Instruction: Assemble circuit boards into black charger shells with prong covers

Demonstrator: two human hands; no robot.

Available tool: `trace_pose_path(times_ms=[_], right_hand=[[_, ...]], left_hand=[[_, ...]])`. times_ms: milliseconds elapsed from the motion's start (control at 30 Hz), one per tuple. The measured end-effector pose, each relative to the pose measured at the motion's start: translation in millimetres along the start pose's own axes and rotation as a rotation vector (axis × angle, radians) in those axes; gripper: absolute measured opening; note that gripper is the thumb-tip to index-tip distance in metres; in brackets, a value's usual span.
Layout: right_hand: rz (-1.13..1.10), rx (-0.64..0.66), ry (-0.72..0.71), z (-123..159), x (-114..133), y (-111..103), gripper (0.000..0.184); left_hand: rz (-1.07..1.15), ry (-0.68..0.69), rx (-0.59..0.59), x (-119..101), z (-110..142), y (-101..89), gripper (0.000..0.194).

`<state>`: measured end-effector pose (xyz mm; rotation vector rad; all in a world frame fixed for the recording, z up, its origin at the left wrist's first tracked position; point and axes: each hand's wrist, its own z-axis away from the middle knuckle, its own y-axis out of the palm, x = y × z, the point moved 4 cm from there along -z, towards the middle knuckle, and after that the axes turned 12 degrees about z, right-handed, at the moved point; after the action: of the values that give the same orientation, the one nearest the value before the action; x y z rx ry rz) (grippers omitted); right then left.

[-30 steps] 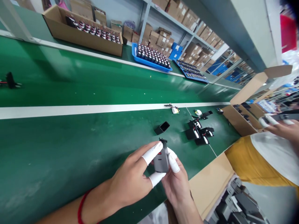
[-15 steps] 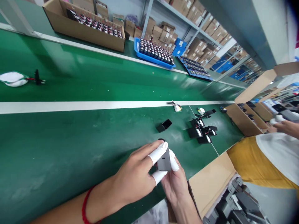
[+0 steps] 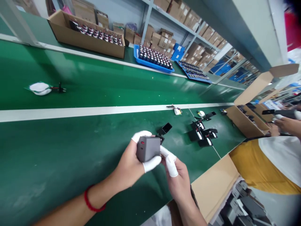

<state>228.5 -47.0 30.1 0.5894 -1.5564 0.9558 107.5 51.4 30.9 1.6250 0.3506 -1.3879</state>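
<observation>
My left hand (image 3: 133,160), with white finger cots on thumb and fingertips, grips a dark grey charger block (image 3: 148,148) above the green belt (image 3: 70,150). The block lies on its side, its port face turned toward me. My right hand (image 3: 176,175), also in finger cots, sits just right of the block; its fingertips touch the block's right end. A red cord is around my left wrist. An open black shell (image 3: 166,128) lies on the belt just beyond my hands.
A cluster of black parts (image 3: 202,133) lies to the right on the belt. A white part with wires (image 3: 41,88) rides at far left. A blue tray (image 3: 152,58) and cardboard boxes (image 3: 89,34) stand behind. A co-worker in yellow (image 3: 265,163) works at right beside an open carton (image 3: 246,121).
I have turned the charger block from upright to lying sideways and raised it a little. The white part with wires has travelled rightward on the belt.
</observation>
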Motion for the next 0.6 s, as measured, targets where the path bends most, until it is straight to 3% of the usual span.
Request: trace_pose_path(times_ms=[67,133,167,233,333,400,500,600], right_hand=[[0.32,-0.135,-0.157,-6.1,2.5,-20.0,0.029],[0.63,-0.242,-0.298,-13.5,3.6,-36.7,0.028],[0.751,-0.226,-0.361,-17.8,3.1,-40.1,0.029],[0.88,-0.061,-0.468,-25.4,0.3,-35.9,0.033],[1.004,0.324,-0.662,-24.3,-1.0,-7.2,0.034],[1.114,0.498,-0.799,-17.0,0.7,13.2,0.032],[1.175,0.57,-0.889,-9.3,5.0,24.6,0.035],[1.191,0.594,-0.917,-5.3,9.4,10.2,0.032]], left_hand=[[0.295,-0.105,-0.064,-5.1,-6.3,-5.3,0.053],[0.484,-0.126,-0.099,-14.6,-11.8,-9.7,0.054],[0.528,-0.114,-0.109,-19.7,-14.1,-11.8,0.054],[0.527,-0.086,-0.122,-27.5,-16.6,-15.1,0.054],[0.312,-0.051,-0.147,-31.0,-14.5,-17.1,0.05],[0.041,0.0,-0.141,-31.3,-9.9,-15.8,0.048],[-0.315,0.162,-0.084,-33.8,-1.2,-10.3,0.049],[-0.492,0.344,-0.03,-39.6,6.1,-5.1,0.05]])
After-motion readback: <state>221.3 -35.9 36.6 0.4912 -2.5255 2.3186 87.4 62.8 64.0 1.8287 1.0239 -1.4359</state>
